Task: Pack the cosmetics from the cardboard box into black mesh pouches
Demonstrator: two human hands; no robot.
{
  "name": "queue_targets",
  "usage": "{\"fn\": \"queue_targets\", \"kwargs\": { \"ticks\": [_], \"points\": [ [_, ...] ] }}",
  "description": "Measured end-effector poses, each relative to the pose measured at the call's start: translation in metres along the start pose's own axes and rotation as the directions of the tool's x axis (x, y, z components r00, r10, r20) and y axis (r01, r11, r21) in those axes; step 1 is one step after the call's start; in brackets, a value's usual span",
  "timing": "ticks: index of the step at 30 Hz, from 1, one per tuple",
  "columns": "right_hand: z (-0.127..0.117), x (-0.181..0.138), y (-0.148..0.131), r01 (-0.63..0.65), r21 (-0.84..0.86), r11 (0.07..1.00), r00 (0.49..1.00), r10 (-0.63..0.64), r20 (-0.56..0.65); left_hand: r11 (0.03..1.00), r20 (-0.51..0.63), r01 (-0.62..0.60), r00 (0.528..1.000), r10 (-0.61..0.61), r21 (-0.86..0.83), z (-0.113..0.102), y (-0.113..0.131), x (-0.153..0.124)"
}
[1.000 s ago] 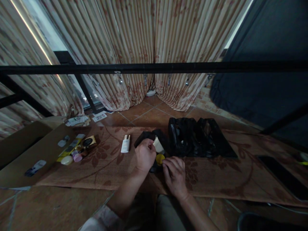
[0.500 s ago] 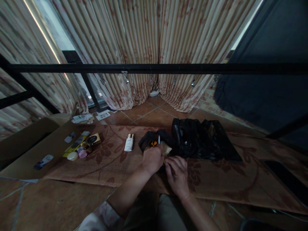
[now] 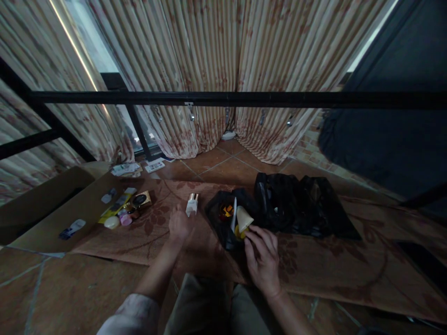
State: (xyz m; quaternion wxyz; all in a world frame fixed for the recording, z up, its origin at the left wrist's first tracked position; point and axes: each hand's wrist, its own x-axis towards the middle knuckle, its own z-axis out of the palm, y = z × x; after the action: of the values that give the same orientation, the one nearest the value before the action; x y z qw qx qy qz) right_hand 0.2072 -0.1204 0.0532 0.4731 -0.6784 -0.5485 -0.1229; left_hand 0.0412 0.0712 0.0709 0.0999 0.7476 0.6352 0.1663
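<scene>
My left hand (image 3: 180, 224) is just beside the white bottle with a gold cap (image 3: 192, 204), which lies on the patterned cloth; motion smears its fingers, so its grip is unclear. At the near right rim of an opened black bag (image 3: 215, 228), my right hand (image 3: 263, 253) has thumb and fingers closed on the edge. Inside that bag are an amber item (image 3: 226, 211), a slim white stick-like item (image 3: 234, 214), a cream tapered item (image 3: 244, 219) and a yellow round item (image 3: 240, 231), close to my right fingertips.
A cardboard box (image 3: 52, 218) stands at left, beside small cosmetics such as a gold compact box (image 3: 140, 200) and a pink item (image 3: 125, 218). More black bag compartments (image 3: 296, 204) lie at right, with a dark flat object (image 3: 422, 263) beyond. A black rail (image 3: 223, 98) crosses before curtains.
My left hand has left the black bag and moved left to the white bottle. The bag's contents show now. My right hand stays at the bag's rim.
</scene>
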Motion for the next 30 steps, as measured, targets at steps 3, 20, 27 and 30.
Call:
{"fn": "queue_targets", "kwargs": {
  "ticks": [3, 20, 27, 30],
  "points": [
    [-0.002, 0.002, -0.004, -0.004, 0.005, 1.0, 1.0, 0.004, -0.021, 0.997, 0.09, 0.007, 0.996, -0.014, 0.076, 0.018, -0.01, 0.009],
    [-0.015, -0.021, 0.001, -0.158, -0.007, 0.987, 0.986, 0.157, -0.055, 0.181, 0.437, 0.443, 0.896, -0.073, -0.878, 0.02, -0.017, -0.016],
    [-0.012, -0.023, 0.009, -0.214, 0.055, 0.975, 0.971, 0.219, -0.098, -0.138, 0.502, 0.498, 0.865, 0.001, -0.856, 0.021, -0.015, -0.035],
    [-0.012, -0.037, 0.022, -0.31, 0.058, 0.949, 0.948, 0.313, -0.059, -0.182, 0.51, 0.505, 0.86, 0.02, -0.844, 0.026, -0.018, -0.036]
  ]
}}
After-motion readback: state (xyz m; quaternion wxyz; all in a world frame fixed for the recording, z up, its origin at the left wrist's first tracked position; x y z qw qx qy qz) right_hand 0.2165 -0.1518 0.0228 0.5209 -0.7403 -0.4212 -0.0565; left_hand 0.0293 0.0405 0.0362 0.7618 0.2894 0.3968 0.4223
